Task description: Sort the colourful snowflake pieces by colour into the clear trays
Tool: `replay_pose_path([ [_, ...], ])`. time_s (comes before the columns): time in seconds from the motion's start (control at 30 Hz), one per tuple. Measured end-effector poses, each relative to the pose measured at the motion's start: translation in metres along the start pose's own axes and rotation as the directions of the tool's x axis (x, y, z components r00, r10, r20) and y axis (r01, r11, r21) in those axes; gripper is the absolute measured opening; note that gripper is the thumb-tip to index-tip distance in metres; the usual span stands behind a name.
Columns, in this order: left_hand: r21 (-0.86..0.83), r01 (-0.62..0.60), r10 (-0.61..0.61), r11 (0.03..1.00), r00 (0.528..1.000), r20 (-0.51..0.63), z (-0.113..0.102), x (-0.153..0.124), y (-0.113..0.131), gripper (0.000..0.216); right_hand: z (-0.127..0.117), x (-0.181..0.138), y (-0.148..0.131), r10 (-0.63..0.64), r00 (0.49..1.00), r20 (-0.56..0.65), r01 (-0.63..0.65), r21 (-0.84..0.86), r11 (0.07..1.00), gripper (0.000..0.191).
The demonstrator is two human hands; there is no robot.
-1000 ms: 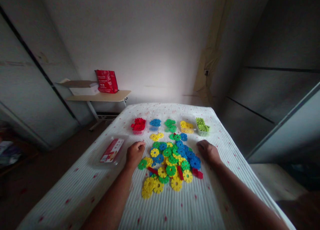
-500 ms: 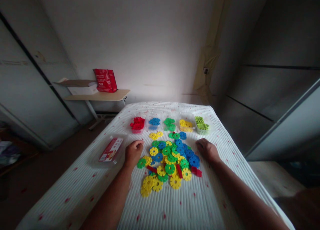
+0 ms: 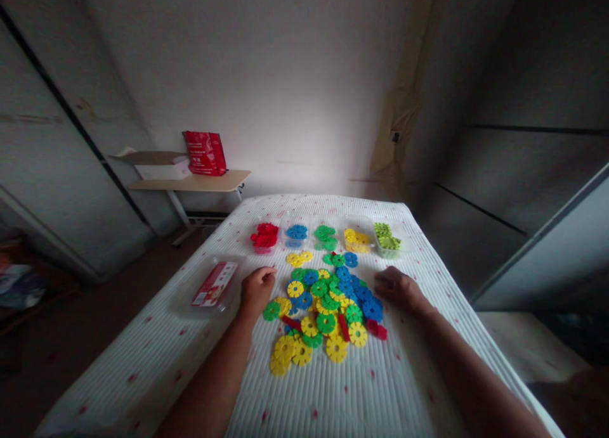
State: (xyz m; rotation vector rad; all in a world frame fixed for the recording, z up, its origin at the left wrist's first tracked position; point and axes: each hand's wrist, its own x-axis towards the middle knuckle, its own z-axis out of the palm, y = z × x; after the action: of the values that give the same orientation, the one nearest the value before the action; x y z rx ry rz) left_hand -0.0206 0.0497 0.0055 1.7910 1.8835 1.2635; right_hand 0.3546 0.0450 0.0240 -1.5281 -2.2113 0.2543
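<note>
My left hand (image 3: pixel 258 289) rests on the tablecloth just left of a loose pile of flower-shaped plastic discs (image 3: pixel 326 324), its fingers curled in and nothing visible in them. On the pile's other side lies my right hand (image 3: pixel 399 287), its fingers bent downward near the blue discs (image 3: pixel 372 309); no piece shows in it. Yellow, green and blue discs overlap in the pile. Red pieces (image 3: pixel 377 329) lie among them and at the right edge. A few yellow discs (image 3: pixel 299 258) sit apart behind the pile.
Behind the pile stands a row of clear tubs holding red (image 3: pixel 265 236), blue (image 3: pixel 297 234), green (image 3: pixel 326 237), yellow (image 3: pixel 357 239) and light-green pieces (image 3: pixel 387 238). A clear plastic lid (image 3: pixel 183 305) with a red-and-white label lies at left. A side table (image 3: pixel 209 182) holds a red bag (image 3: pixel 205 154) and a box (image 3: pixel 162 168).
The whole view has shifted slightly, so everything appears a little further right. My right hand has turned a little, its fingers lower by the blue discs. The pieces lie as before.
</note>
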Motion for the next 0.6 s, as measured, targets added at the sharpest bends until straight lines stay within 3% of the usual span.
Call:
replay_pose_path([
  [0.6, 0.034, 0.012, -0.012, 0.999, 1.000, 0.002, -0.0004, -0.0007, 0.0008, 0.022, -0.0014, -0.0007, 0.0076, -0.013, 0.999, 0.049, 0.010, 0.048, 0.999, 0.032],
])
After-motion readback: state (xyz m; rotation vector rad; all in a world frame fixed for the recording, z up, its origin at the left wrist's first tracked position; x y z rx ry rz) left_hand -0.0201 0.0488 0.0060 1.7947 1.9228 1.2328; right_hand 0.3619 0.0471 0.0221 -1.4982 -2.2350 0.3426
